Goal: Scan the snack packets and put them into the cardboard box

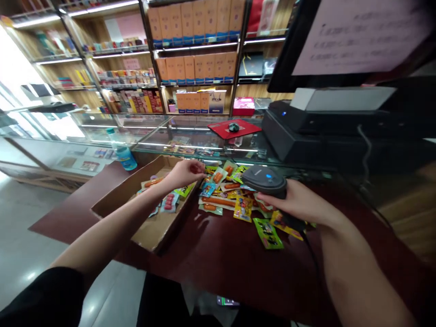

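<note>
My right hand (296,202) is wrapped around the handle of a dark grey barcode scanner (264,178), its blue light lit and its head over the right part of a heap of small packaged snacks. Sausages in clear wrappers (218,200) and yellow packets (243,208) lie in that heap, with a green packet (268,234) nearer me. My left hand (188,172), fingers curled, is at the heap's left edge above the rim of a cardboard box (145,236). Whatever its fingers may hold is hidden. Inside the box lie more small packets (169,202).
A blue bottle (126,158) stands behind the box. The glass counter (150,131) carries a red mat (235,128) with a mouse (233,127). A monitor (282,54) and black machine (289,131) are at right. The scanner's cable (311,254) hangs toward me.
</note>
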A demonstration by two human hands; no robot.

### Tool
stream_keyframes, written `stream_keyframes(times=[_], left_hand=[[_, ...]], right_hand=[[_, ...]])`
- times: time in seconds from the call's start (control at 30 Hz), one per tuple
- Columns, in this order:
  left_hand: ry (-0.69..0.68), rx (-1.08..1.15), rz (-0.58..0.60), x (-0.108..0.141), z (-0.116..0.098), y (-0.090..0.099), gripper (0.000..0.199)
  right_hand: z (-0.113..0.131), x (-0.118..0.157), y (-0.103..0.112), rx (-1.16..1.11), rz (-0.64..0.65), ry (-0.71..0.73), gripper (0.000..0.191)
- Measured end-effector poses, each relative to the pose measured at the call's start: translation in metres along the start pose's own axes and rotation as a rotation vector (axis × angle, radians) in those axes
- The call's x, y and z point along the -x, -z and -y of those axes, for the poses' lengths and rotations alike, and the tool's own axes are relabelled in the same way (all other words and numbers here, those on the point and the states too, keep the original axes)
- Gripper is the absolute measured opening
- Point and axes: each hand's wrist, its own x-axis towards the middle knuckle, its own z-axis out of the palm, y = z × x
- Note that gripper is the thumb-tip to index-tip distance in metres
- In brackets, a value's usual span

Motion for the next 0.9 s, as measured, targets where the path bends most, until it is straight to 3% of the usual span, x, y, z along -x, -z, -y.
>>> stream_keyframes(times=[0.07, 0.27, 0.33, 0.43, 0.53, 0.63, 0.77, 0.9], left_hand=[[-0.021, -0.12, 0.074, -0.018, -0.006, -0.025, 0.02], [-0.026, -0.493, 0.215, -0.057, -0.004, -0.082, 0.035], [0.0, -0.585, 0.245, -0.06, -0.001, -0.096, 0.039], [0.019, -0.594, 0.196, -0.063, 0.005, -0.105, 0.042], [0.027, -0.422, 0.121, -0.066, 0.009, -0.099, 0.038], [0.084, -0.073, 0.069, -0.064, 0.005, -0.082, 0.029], [0.28, 0.562, 0.09, -0.037, -0.007, -0.054, 0.043], [0.362, 0.761, 0.072, -0.005, -0.012, -0.029, 0.048]], right_hand=[[-0.002, 0.003, 0.009, -0.003, -0.005, -0.026, 0.043], [-0.001, 0.011, 0.025, -0.045, -0.011, -0.029, 0.047], [-0.001, 0.013, 0.027, -0.047, -0.011, -0.048, 0.045], [-0.001, 0.015, 0.026, -0.036, -0.027, -0.073, 0.046], [-0.001, 0.014, 0.025, -0.033, -0.037, -0.069, 0.046], [0.0, 0.013, 0.022, -0.029, -0.036, -0.063, 0.042], [0.009, 0.008, 0.009, -0.076, -0.052, -0.046, 0.042], [0.029, 0.002, -0.014, -0.223, -0.017, -0.02, 0.042]])
